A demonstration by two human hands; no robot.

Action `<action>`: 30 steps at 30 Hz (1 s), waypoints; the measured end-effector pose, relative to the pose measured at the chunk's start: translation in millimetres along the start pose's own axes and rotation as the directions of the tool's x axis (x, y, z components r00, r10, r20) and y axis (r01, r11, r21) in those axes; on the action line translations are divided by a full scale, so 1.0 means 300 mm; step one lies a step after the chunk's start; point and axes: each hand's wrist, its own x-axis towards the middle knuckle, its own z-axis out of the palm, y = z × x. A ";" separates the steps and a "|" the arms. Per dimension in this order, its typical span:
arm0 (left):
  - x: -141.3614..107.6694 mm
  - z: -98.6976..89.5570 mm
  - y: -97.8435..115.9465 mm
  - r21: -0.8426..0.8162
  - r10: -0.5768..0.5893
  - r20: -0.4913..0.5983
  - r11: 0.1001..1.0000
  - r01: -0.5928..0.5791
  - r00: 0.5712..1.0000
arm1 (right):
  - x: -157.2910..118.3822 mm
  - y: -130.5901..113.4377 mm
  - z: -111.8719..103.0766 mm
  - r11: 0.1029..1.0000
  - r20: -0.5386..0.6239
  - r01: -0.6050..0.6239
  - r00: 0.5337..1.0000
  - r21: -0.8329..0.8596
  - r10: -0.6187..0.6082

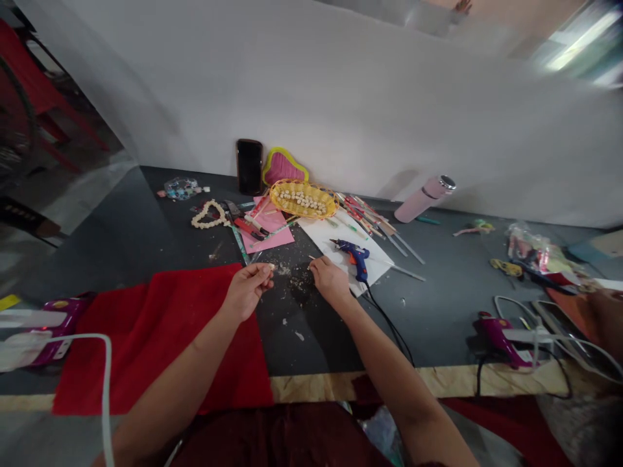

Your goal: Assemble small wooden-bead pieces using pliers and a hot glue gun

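Note:
My left hand is closed in a pinch, with a small pale piece at its fingertips, above the edge of a red cloth. Across from it, my right hand pinches a thin light stick. Small crumbs lie scattered on the dark table between and below the hands. A blue glue gun rests on white paper, right of my right hand. Behind the hands, a yellow basket holds several small pale pieces. A heart-shaped beige ring lies at the left.
A phone leans on the wall beside a pink-and-yellow shape. Pencils and sticks, pink paper and a pink bottle stand or lie behind. Purple devices with cables sit right; a person's hand is at the far right.

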 end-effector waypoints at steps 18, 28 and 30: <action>-0.012 0.013 0.015 0.014 -0.019 0.031 1.000 0.019 0.999 | 0.028 -0.062 0.022 0.951 0.079 0.279 0.953 0.135 -0.291; -0.012 0.022 0.015 0.043 -0.044 -0.014 0.998 0.045 0.999 | -0.025 -0.026 0.006 0.914 0.019 0.318 0.943 0.254 -0.333; -0.012 0.024 0.016 0.043 -0.046 -0.023 0.998 0.047 0.999 | -0.043 -0.011 0.000 0.907 -0.043 0.293 0.955 0.302 -0.295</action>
